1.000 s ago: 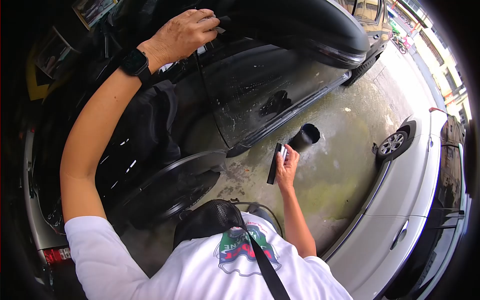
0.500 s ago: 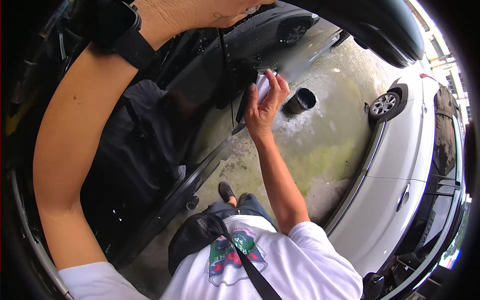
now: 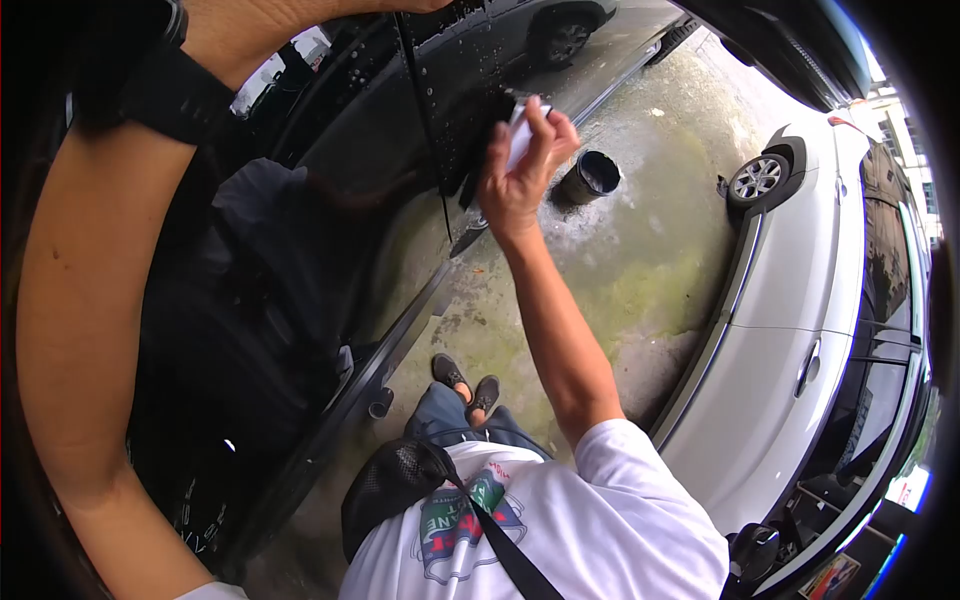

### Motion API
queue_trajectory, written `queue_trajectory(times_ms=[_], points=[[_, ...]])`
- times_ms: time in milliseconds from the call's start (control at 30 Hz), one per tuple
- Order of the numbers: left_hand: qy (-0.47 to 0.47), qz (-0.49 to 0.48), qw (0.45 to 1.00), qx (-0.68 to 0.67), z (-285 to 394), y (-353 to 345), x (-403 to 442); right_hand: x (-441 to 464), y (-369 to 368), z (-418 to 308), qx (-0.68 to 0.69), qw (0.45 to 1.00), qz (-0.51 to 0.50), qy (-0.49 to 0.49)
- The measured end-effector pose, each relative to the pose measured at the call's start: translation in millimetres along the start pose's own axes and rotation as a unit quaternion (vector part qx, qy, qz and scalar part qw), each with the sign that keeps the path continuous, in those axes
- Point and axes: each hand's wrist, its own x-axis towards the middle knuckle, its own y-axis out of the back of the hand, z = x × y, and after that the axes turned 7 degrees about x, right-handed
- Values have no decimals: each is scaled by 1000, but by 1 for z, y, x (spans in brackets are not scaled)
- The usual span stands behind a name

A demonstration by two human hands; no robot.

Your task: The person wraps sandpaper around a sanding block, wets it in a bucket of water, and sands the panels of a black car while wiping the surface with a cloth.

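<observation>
In the head view, the step in hand looks like working a flat white-and-dark hand tool along the wet, glossy black car door, which is beaded with droplets. The tool is just left of the black cylindrical container, pinched between the thumb and fingers of the right hand; blur hides whether its edge touches the door. A next move would call for a firm pinch and an edge kept level against the panel. The left hand, beyond the container and to its left, is cut off by the frame, so its grip cannot be told.

The container stands open-topped on the mossy grey concrete floor; its inside is dark, with contents unclear. Nearer the wearer than the container hangs a black mesh pouch, contents hidden. Right of the container is a white car.
</observation>
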Motion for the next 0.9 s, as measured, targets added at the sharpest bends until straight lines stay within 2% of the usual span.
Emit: queue_trajectory(times_ms=[133,167,233,300,367,433,500,567,600,733,767,800,833,900], points=[[13,-34,999,-6,7,6,5,-28,7,-1,33,999,-25,4],[27,-37,999,8,9,5,6,-8,4,12,12,1000,-2,13],[17,-30,999,25,7,0,5,47,-6,48,-26,997,58,-37],[10,-22,1000,7,6,-3,4,81,-5,66,-29,998,56,-27],[11,-25,1000,2,6,-4,3,71,-3,61,-30,998,54,6],[10,-33,999,2,4,-2,3,24,-1,28,7,999,12,30],[14,-49,999,10,7,0,5,-38,5,6,85,996,-36,11],[4,-53,999,13,5,4,8,-57,7,5,89,995,-39,30],[-2,-61,998,13,3,5,7,-41,10,0,49,995,-56,62],[31,-31,999,-17,10,-2,5,33,-2,-35,48,990,-77,103],[6,9,1000,-2,7,-7,3,42,-4,-39,47,989,-76,114],[-18,49,999,15,4,-10,1,46,-6,-41,46,988,-75,125],[-15,46,999,17,4,-10,-2,36,-5,-38,49,988,-78,127],[12,-11,1000,5,6,-3,2,-11,5,-15,33,989,-84,115]])
